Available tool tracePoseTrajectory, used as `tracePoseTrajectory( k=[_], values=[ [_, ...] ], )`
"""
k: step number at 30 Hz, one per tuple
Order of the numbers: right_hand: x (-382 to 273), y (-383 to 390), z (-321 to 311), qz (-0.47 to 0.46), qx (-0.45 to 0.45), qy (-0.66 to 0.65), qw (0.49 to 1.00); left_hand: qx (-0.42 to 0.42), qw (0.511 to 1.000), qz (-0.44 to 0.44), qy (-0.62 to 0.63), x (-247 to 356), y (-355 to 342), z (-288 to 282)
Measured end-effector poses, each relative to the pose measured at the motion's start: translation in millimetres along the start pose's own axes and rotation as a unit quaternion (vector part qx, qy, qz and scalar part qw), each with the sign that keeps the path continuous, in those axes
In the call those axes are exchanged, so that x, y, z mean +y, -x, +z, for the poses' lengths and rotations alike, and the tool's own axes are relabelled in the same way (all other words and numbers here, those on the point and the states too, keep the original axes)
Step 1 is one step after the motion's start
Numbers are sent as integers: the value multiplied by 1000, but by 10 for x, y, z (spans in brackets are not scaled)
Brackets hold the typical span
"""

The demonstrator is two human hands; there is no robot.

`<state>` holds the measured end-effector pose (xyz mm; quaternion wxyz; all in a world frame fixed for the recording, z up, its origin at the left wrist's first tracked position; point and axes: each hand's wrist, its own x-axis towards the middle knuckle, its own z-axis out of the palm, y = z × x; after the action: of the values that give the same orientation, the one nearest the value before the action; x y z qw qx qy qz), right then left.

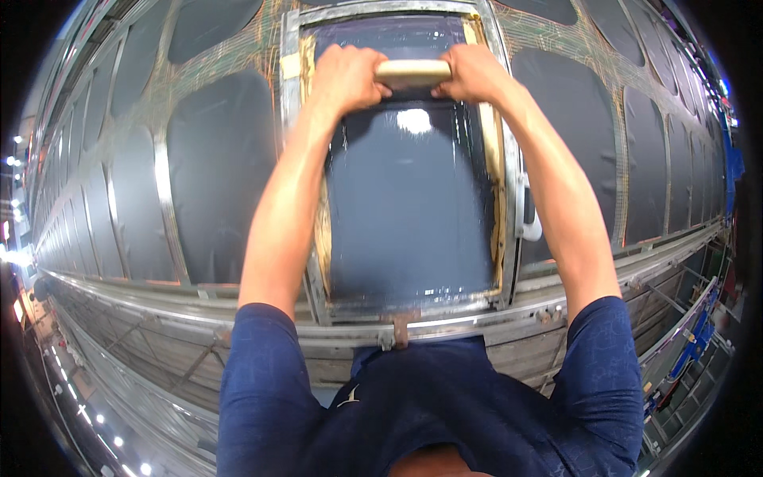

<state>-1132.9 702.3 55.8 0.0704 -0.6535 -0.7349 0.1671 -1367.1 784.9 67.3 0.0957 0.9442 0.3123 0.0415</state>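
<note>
My left hand (347, 77) and my right hand (475, 73) grip the two ends of a squeegee (413, 71) with a pale handle, fingers wrapped round it. The squeegee lies crosswise near the far end of a printing screen (409, 215), whose dark mesh looks wet and glossy. Around the mesh runs a metal frame (512, 270), with yellowish tape (493, 147) along its inner sides. Dark ink seems to lie along the far edge. My hands hide the squeegee's ends, and its blade can hardly be made out.
Rows of dark rounded panels (214, 175) spread left and right on the long table, with streaky coloured bands between them. A metal rail (453, 326) with a rusty clamp (400, 330) runs along the near edge. A white handle (528, 211) sits by the frame's right side.
</note>
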Motion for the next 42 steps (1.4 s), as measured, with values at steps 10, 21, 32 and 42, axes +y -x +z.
tracePoseTrajectory(
  k=[10, 21, 32, 42],
  values=[
    [-1548, 2707, 765, -10, 8, 11, 1000, -26, 998, -2, 62, 1509, 2739, 262],
    [-339, 614, 57, 17, 4, 1, 1000, 59, 998, 13, 21, 345, 576, 106],
    [826, -1152, -241, -27, 0, -76, 997, 9, 1000, -26, -6, -582, -1230, 42],
    [56, -201, -157, -7, 19, 20, 1000, 46, 998, 0, -40, -167, -251, 114]
  ],
)
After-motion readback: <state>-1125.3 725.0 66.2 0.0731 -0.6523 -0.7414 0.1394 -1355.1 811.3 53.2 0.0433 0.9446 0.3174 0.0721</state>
